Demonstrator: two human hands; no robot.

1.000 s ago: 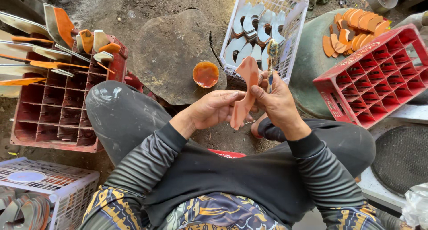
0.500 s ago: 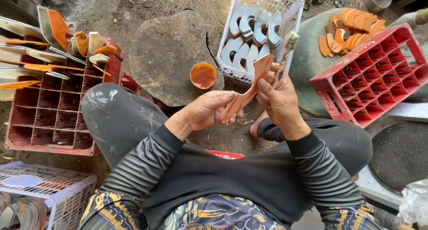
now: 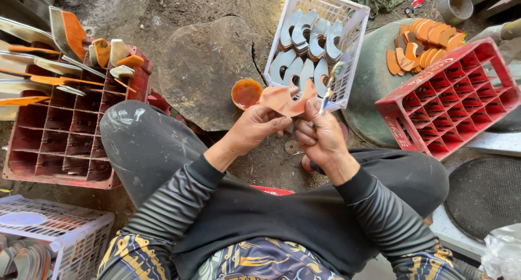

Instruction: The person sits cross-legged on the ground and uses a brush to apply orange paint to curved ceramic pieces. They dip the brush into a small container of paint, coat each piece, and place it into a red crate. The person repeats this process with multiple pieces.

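Red compartment crate [image 3: 70, 133] seen at left, orange-coated blades propped along its top edge; second red crate [image 3: 461, 95] at right. White mesh basket [image 3: 347, 19] filled with grey curved pieces. Flat stone [image 3: 206, 68] set in middle. Orange-coated curved piece [image 3: 285, 100] held above stone's near edge, pinched by left hand [image 3: 260, 125]. Right hand [image 3: 320, 139] clenched around thin brush [image 3: 330, 87], also touching piece. Small cup of orange paint [image 3: 247, 93] placed just beside piece.
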